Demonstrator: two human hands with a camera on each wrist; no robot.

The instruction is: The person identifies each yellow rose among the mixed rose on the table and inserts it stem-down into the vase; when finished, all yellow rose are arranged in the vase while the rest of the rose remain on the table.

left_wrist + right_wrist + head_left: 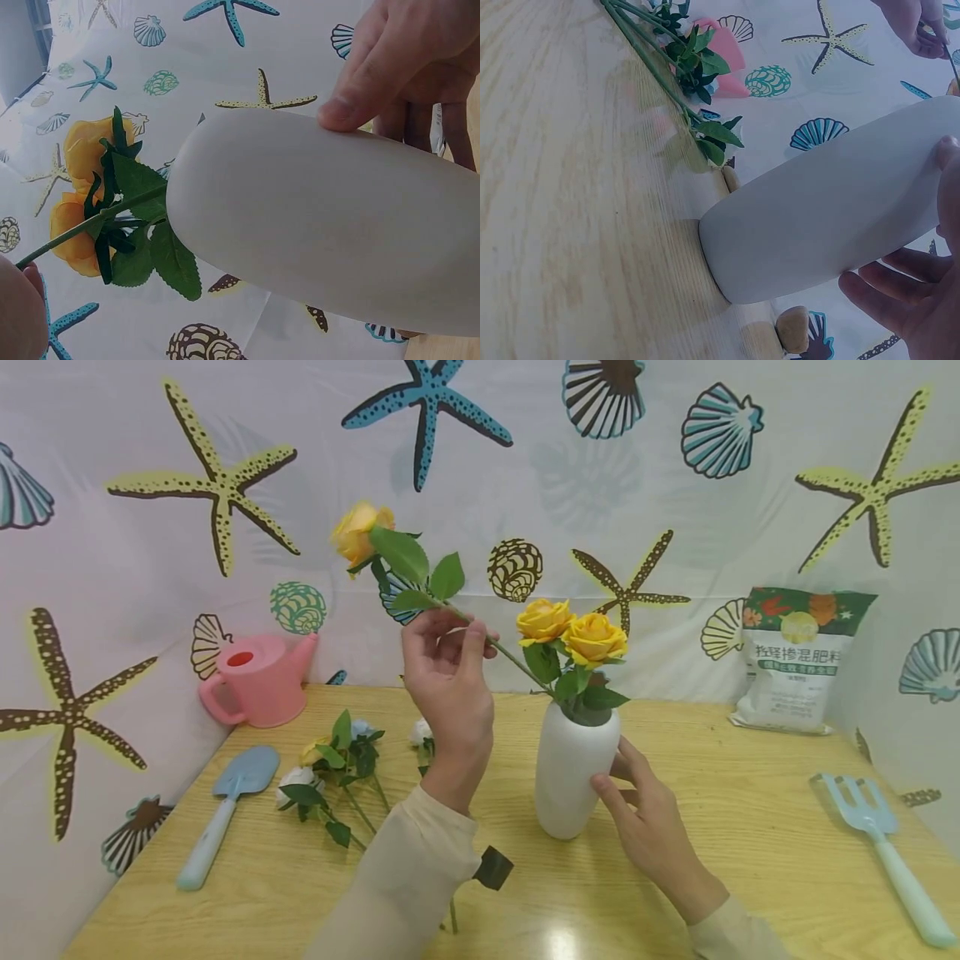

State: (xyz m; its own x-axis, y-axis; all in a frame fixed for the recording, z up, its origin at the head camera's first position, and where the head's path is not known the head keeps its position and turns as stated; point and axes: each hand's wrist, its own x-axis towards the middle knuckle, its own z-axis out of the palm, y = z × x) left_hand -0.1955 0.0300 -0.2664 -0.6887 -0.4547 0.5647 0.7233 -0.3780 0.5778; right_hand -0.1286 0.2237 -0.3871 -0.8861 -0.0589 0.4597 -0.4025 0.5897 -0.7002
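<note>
- Your left hand (450,668) pinches the yellow rose (405,556) partway along its stem (56,243); bloom up and left, held clear of the surface (750,827).
- Your right hand (648,818) holds the white vase (576,772) on its right flank, thumb on the near side, fingers reaching behind.
- Key relation: the stem's long axis slants down to the right from your left hand to the vase rim (553,710); the vase's long axis is roughly upright, so the two cross at an angle.
- Left hand sits up and left of the rim, nearer it; right hand is lower, beside the body.
- Lower stem end: can't tell how deep it sits, leaves hide it.
- Two other yellow roses (592,641) stand in the vase, right beside that stem.
</note>
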